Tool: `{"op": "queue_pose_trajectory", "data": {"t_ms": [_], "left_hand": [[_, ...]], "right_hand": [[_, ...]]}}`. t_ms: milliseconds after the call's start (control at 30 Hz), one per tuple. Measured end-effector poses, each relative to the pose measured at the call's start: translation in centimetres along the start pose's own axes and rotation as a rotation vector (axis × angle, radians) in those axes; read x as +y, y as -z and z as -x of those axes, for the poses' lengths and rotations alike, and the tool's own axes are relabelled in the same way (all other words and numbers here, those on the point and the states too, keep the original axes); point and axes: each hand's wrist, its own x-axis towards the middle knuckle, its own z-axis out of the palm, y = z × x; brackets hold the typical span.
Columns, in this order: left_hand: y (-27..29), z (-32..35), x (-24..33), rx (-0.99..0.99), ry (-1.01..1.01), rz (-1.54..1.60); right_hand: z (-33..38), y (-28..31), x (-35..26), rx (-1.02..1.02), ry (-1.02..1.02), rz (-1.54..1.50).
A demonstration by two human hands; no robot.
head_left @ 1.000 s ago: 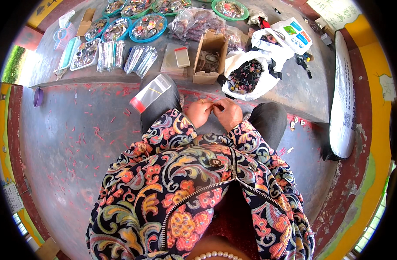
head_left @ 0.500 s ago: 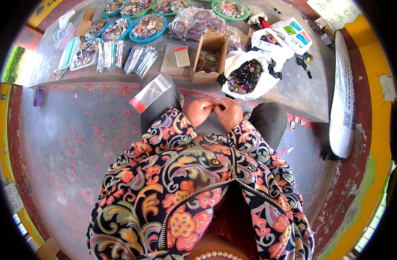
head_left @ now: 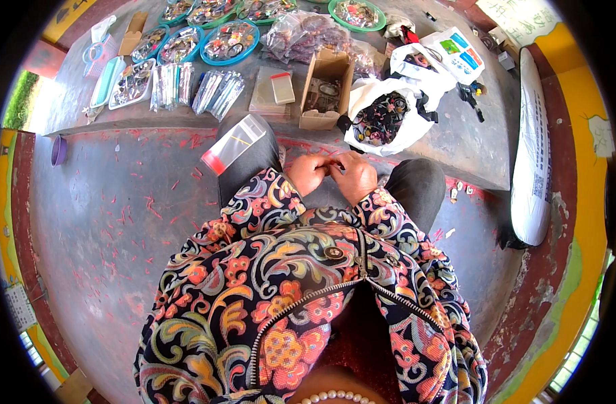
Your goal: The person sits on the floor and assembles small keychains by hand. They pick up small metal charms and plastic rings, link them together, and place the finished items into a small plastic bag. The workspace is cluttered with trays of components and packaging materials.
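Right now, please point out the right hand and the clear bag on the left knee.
Right hand [head_left: 354, 177]: head view, back of the hand.
Clear bag [head_left: 230, 149]: head view, middle of its face.

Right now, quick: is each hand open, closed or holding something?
Left hand: fingers curled inward; whether they pinch anything cannot be told.
Right hand: fingers bent toward the left hand's; its grip cannot be told either.

Black jacket [head_left: 288, 289] is showing coral flowers and pale scrolls; toothed zip [head_left: 362, 254] is edging its opening. Grey trousers [head_left: 419, 192] are showing at 11 and 3 o'clock, white bead necklace [head_left: 332, 394] at 6.
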Motion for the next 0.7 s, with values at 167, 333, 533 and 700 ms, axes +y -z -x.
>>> {"op": "queue_pose_trajectory", "data": {"t_ms": [167,333,533,700], "left_hand": [[0.04,-0.02,0.02,-0.002,-0.108,-0.139],[0.04,0.11,0.34,-0.027,-0.089,-0.095],[-0.07,0.1,0.03,-0.021,-0.102,-0.106],[-0.14,0.14,0.39,0.008,-0.007,-0.081]], "right_hand": [[0.12,0.14,-0.79,-0.035,0.001,0.111],[0.28,-0.22,-0.51,-0.036,0.026,0.145],[0.25,-0.14,-0.62,0.027,0.027,0.11],[0.12,0.25,-0.78,0.025,-0.026,0.004]]}}
